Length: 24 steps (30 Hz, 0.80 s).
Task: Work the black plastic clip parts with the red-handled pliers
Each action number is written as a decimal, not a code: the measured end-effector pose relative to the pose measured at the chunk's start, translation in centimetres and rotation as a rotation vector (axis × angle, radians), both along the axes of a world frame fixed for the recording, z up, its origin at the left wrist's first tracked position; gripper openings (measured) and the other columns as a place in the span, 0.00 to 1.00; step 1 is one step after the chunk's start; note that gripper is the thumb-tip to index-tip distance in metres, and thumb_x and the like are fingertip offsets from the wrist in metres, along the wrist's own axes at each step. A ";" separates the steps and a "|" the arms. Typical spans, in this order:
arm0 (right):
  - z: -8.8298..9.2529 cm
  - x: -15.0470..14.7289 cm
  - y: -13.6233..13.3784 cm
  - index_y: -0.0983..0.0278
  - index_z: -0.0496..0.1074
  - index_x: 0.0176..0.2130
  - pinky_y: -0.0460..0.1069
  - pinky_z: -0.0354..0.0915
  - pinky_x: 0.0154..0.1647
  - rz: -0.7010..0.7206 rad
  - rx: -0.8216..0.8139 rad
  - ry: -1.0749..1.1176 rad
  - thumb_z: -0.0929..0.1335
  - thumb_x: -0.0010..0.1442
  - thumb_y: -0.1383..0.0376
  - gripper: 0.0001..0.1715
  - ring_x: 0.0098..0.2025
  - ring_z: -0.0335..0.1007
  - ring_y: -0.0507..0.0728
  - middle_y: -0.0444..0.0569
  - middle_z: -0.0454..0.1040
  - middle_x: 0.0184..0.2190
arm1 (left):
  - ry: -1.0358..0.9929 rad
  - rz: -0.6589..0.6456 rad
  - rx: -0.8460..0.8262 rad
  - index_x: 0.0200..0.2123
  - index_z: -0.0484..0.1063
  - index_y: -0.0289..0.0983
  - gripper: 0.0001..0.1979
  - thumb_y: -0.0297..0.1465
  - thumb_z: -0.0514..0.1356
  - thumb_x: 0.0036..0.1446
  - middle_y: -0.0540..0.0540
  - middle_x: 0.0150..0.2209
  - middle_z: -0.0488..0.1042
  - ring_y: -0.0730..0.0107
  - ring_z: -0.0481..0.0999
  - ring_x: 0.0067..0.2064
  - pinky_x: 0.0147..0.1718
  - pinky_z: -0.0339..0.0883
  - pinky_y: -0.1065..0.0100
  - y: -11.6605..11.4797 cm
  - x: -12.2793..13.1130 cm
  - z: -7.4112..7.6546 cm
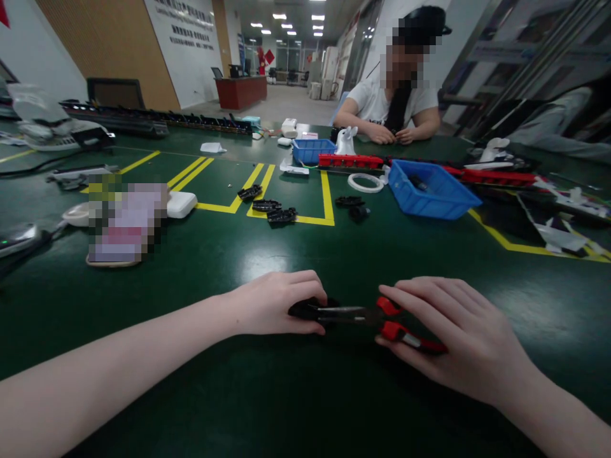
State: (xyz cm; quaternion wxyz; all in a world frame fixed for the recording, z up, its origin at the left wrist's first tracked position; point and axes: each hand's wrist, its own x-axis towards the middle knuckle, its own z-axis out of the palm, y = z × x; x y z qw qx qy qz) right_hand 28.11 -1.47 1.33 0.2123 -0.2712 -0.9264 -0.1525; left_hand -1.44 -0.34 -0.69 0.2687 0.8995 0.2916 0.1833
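Observation:
Near the middle of the dark green table (200,394), my left hand (279,302) is closed around a small black part (305,310), much of it hidden by the fingers. My right hand (458,337) grips needle-nose pliers (391,321) by their red and black handles. The long metal jaws point left and reach the black part between my left fingers; whether they bite on it I cannot tell. Several similar black plastic pieces (281,216) lie farther up the table, beside the yellow tape.
A blue bin (429,194) with dark parts stands at the upper right, a second blue bin (312,151) behind. On the left lie a phone (126,226) and a white case (182,205). A white tape ring (365,183) is near the bin. Across the table sits a person (394,108).

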 end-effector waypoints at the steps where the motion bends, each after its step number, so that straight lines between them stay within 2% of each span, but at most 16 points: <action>1: 0.0 -0.1 0.0 0.64 0.67 0.54 0.57 0.68 0.40 -0.003 0.000 -0.020 0.69 0.60 0.58 0.25 0.44 0.72 0.63 0.56 0.76 0.44 | 0.003 -0.003 -0.014 0.45 0.68 0.36 0.13 0.35 0.63 0.59 0.45 0.46 0.71 0.67 0.75 0.42 0.37 0.70 0.68 0.0 0.1 0.1; 5: -0.2 -0.1 0.3 0.63 0.68 0.55 0.58 0.68 0.39 -0.023 -0.013 -0.055 0.67 0.61 0.58 0.24 0.43 0.72 0.64 0.55 0.76 0.44 | 0.027 -0.016 -0.069 0.47 0.67 0.37 0.13 0.32 0.62 0.60 0.45 0.46 0.71 0.68 0.75 0.41 0.36 0.70 0.70 0.1 0.3 0.4; 9: -0.1 -0.4 0.5 0.59 0.68 0.56 0.59 0.67 0.37 -0.033 -0.040 -0.057 0.67 0.60 0.59 0.25 0.41 0.73 0.64 0.54 0.76 0.44 | 0.040 0.026 -0.086 0.49 0.65 0.38 0.16 0.32 0.62 0.59 0.46 0.45 0.73 0.69 0.76 0.40 0.35 0.69 0.70 0.2 0.5 0.4; 12: 0.7 -1.0 0.4 0.58 0.69 0.54 0.60 0.66 0.35 -0.053 -0.025 -0.084 0.66 0.61 0.60 0.22 0.40 0.73 0.65 0.53 0.77 0.42 | 0.044 0.060 -0.084 0.51 0.64 0.39 0.18 0.33 0.62 0.59 0.46 0.46 0.73 0.68 0.76 0.41 0.35 0.69 0.70 0.2 0.5 0.3; 19: 3.0 -2.7 -0.1 0.59 0.73 0.45 0.59 0.59 0.30 -0.090 0.058 -0.212 0.60 0.62 0.55 0.19 0.33 0.68 0.64 0.55 0.77 0.35 | 0.054 0.065 0.027 0.54 0.63 0.38 0.19 0.35 0.61 0.61 0.46 0.47 0.73 0.66 0.77 0.42 0.37 0.70 0.68 0.1 0.5 -0.1; 24: 4.3 -3.4 0.7 0.57 0.74 0.38 0.56 0.55 0.29 -0.064 -0.135 -0.212 0.62 0.62 0.48 0.20 0.30 0.65 0.60 0.50 0.74 0.30 | 0.062 0.069 0.057 0.53 0.64 0.38 0.18 0.35 0.61 0.61 0.46 0.46 0.73 0.66 0.76 0.41 0.35 0.68 0.69 0.0 0.5 0.0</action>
